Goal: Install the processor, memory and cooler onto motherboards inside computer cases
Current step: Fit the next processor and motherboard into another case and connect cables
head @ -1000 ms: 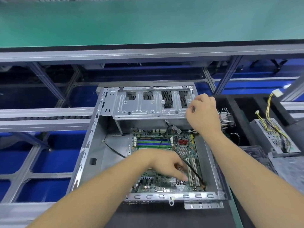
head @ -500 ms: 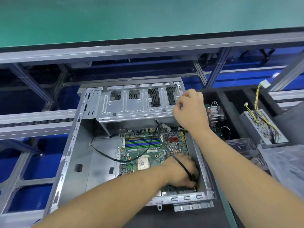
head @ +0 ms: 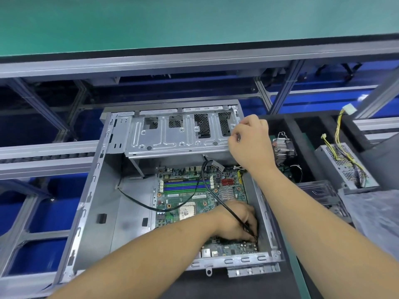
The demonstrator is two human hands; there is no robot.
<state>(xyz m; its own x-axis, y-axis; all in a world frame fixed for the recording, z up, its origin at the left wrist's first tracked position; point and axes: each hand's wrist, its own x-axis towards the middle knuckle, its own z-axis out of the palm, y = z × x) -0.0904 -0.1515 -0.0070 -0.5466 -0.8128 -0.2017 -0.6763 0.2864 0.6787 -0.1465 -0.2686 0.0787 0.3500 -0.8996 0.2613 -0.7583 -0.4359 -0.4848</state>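
An open grey computer case (head: pixel 92 203) lies in front of me with a green motherboard (head: pixel 190 197) in its right half. The processor socket (head: pixel 187 211) shows bare metal in the board's middle, and blue and green memory slots (head: pixel 183 185) lie behind it. My left hand (head: pixel 237 221) reaches into the near right corner of the board, its fingers pinching the end of a black cable (head: pixel 207 182) at the board's edge. My right hand (head: pixel 248 143) grips the right end of the raised metal drive cage (head: pixel 172 137). A finned cooler (head: pixel 282 149) sits outside the case to the right.
A black foam tray (head: pixel 302 134) to the right holds the cooler. A power supply (head: pixel 343 167) with yellow wires stands beyond it, next to a clear plastic tray (head: pixel 319 190). A second black cable (head: pixel 138 201) runs across the case floor. A green conveyor (head: pixel 194 24) runs behind.
My left hand slid from the board's middle to its near right corner, uncovering the socket, and took the black cable's end. The right hand stayed on the drive cage.
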